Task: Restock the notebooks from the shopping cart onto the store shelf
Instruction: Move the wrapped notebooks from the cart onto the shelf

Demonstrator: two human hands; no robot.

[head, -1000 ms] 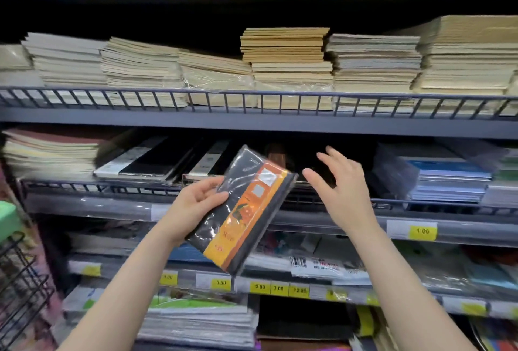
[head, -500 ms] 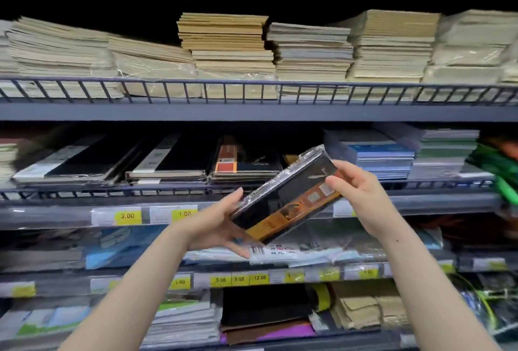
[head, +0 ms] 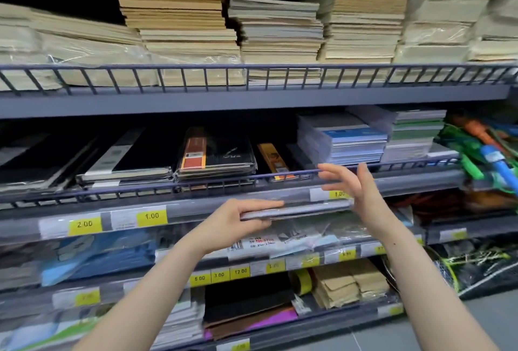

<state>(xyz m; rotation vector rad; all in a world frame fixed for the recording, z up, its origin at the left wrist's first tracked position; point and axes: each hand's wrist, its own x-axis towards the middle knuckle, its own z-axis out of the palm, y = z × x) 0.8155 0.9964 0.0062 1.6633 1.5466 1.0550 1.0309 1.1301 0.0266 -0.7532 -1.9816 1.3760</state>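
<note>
A plastic-wrapped pack of black and orange notebooks lies flat and edge-on in front of the middle shelf's price strip. My left hand grips its left end, thumb on top and fingers underneath. My right hand stands at its right end with fingers straight and spread, the heel of the palm against the pack. Just above, behind the wire rail, a matching stack sits on the middle shelf. Beside that stack a single orange-striped notebook lies low in a gap. The shopping cart is out of view.
Tall stacks of beige exercise books fill the upper shelf. Blue and white pads stand right of the gap. Green and orange items hang at far right. Yellow price tags line the shelf edges, and lower shelves hold wrapped stationery.
The pack has turned from a slant to flat and edge-on and dropped just below the rail. My right hand's fingers have straightened off its top corner. The view shifted right.
</note>
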